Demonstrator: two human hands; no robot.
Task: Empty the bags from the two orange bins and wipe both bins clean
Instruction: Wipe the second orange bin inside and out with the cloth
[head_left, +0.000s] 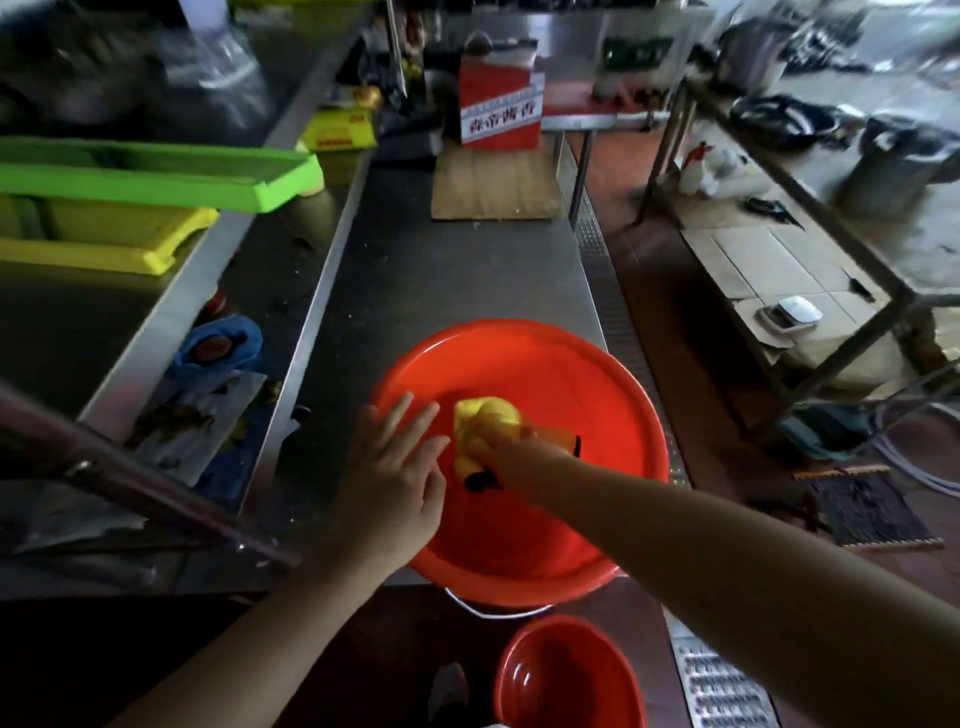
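A: Grip first. Right hand (511, 449) bunched round a yellow cloth (485, 423), pressing it to the inner floor of the big orange bin (597, 374).

B: Left hand (397, 467)?

A: Fingers straight and spread, holding nothing, lying at the bin's near-left rim. Looks like steadying.

B: Where's the bin?

A: On the steel desk (441, 270), near edge, overhanging slightly. Second, smaller orange bin (569, 675) sits below on the floor.

B: Bags?

A: None visible in either bin, so emptying seems done. Wiping of the big bin under way; whether the small one is wiped, can't tell.
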